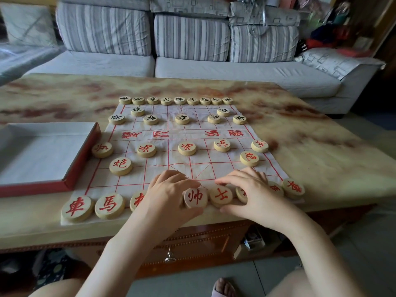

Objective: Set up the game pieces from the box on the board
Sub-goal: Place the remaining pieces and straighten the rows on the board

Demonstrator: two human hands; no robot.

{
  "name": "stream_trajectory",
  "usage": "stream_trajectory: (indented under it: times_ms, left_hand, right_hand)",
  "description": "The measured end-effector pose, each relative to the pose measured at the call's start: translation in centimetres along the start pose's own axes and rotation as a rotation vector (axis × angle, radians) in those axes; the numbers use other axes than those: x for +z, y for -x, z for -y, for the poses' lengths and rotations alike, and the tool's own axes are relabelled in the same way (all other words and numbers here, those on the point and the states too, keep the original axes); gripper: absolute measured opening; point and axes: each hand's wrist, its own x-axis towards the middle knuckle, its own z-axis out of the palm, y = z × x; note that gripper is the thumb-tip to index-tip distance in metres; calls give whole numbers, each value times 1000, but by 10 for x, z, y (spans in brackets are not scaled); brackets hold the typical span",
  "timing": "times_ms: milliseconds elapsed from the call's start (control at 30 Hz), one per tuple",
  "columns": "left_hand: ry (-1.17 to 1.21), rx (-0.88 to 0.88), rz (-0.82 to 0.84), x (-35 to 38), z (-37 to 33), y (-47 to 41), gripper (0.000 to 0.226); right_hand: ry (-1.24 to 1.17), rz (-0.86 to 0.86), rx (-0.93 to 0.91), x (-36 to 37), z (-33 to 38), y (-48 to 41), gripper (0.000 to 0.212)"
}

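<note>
**Near row, centre: 2 discs in hand**

Item: general [195, 197], a round disc with no long axis, is lying face up at 6 o'clock on the board [128, 179], its red character pointing to 12. The left hand [169, 191] is pinching it, fingers at its 10 o'clock edge, thumb at 6. The right hand [250, 189] is pinching the advisor [220, 196], just beside at 3 o'clock, forefinger over 12, thumb under 6. The row is running 9 to 3. The box [49, 155] is sitting at 9. Judgement: only lining-up is remaining.
</note>
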Motion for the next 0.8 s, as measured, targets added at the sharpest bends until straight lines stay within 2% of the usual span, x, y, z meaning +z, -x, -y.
stream_trajectory:
  times_ms: [300, 800]
  left_hand:
    - [-79, -10, -70, 7, -1, -3, 64]
    - [-74, -26, -31, 5, -1, -1, 64]
  right_hand:
    - [6, -27, 47, 1, 1, -2, 47]
    - [4, -28, 31, 0, 3, 0, 50]
